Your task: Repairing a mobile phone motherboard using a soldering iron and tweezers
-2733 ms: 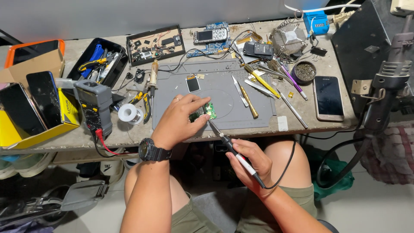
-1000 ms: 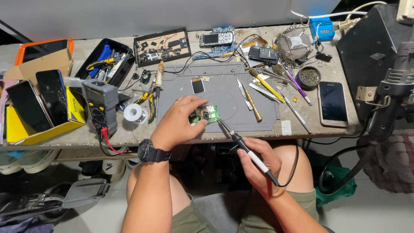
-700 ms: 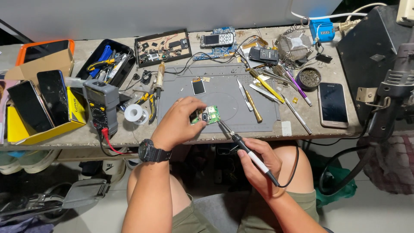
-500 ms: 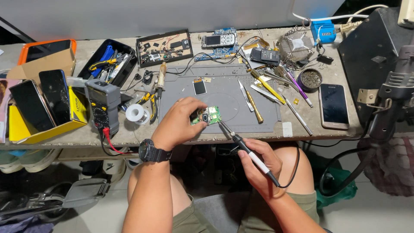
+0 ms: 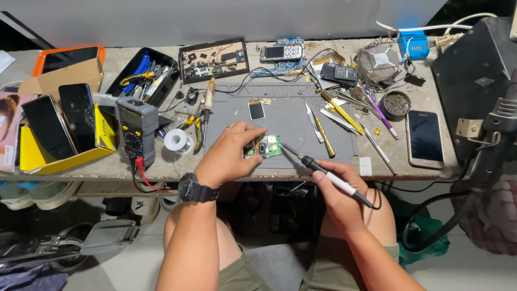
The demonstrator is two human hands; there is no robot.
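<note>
While left hand [image 5: 229, 156] fingers pinch and half hide green circuit board [image 5: 265, 146], right hand [image 5: 338, 195] grips soldering iron [image 5: 323, 171], tip unclear.

Bright, sharp overhead light; dim floor.

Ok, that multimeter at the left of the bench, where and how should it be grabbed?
Grip the grey multimeter across its long sides, about mid-body, coming from above. It lies flat, face up, so the side edges are exposed. Stay off the lower end, where the red lead plugs in, and mind the yellow box close on its left and the solder spool on its right.
</note>
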